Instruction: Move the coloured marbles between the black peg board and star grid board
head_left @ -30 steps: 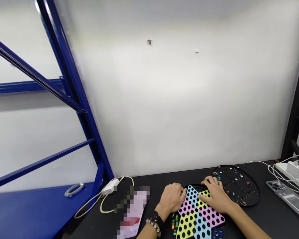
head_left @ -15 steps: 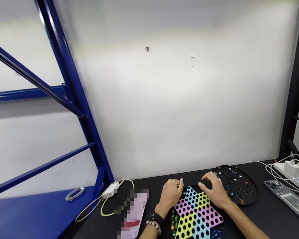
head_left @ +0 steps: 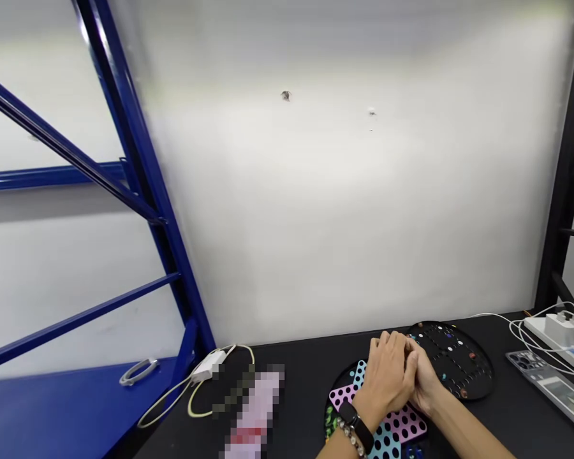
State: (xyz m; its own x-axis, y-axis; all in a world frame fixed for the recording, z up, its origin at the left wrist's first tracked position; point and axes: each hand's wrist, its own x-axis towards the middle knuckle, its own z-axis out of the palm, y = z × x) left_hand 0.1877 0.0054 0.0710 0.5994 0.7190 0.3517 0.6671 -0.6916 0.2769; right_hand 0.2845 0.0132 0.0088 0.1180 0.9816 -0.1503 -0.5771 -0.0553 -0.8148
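My left hand [head_left: 386, 376] and my right hand [head_left: 423, 377] are pressed together above the star-shaped Chinese checkers board [head_left: 406, 426], hiding its upper right part. Both hands have their fingers closed and curled against each other; whatever lies between them is hidden. The board has pink and blue points with black holes and rests in a round black tray [head_left: 326, 408]. Green marbles [head_left: 331, 422] lie in the tray's left side, and blue marbles [head_left: 415, 451] at its lower right. A watch and a beaded bracelet [head_left: 351, 433] circle my left wrist.
A second round black board [head_left: 463, 363] with scattered coloured pieces lies behind my right hand. To the right are a phone [head_left: 555, 389] and a white power strip [head_left: 564, 338] with cables. A blurred pink object [head_left: 261, 408] and a white adapter [head_left: 209, 366] lie left.
My left hand has moved right across the board to meet my right hand. My right hand's fingers, apart before, are now closed against the left.
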